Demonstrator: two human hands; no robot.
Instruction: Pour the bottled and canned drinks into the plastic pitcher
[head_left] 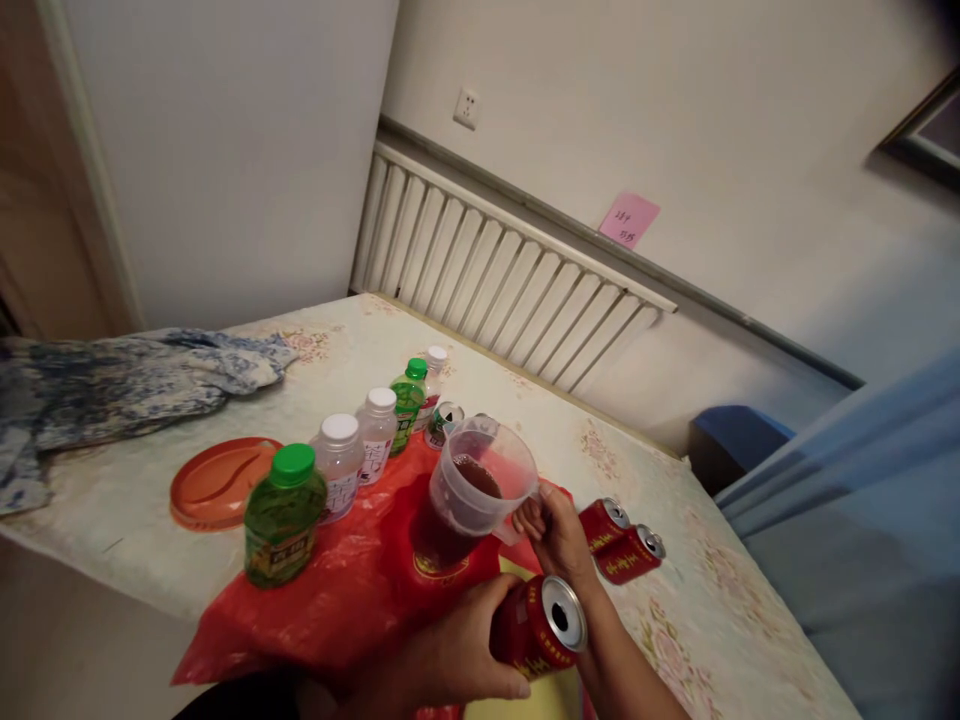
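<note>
My left hand (469, 640) is wrapped round an opened red drink can (525, 630), whose silver top faces up and to the right. With my right hand (559, 530) I grip the handle of a clear plastic jug (484, 480). Dark brown liquid fills its lower part, and the jug looks tilted in this slanted view. A red plastic sheet or bag (322, 620) lies under it. Two more opened red cans, one nearer (634, 555) and one behind (602, 525), stand to the right of my right hand.
Left of the jug stand green-capped bottles (285, 520), white-capped bottles (339, 470) and a small green can (444, 425). An orange-red lid (221, 485) and a patterned cloth (150, 385) lie on the flowered tablecloth (675, 650). Behind are a radiator (487, 270) and a dark blue bin (735, 445).
</note>
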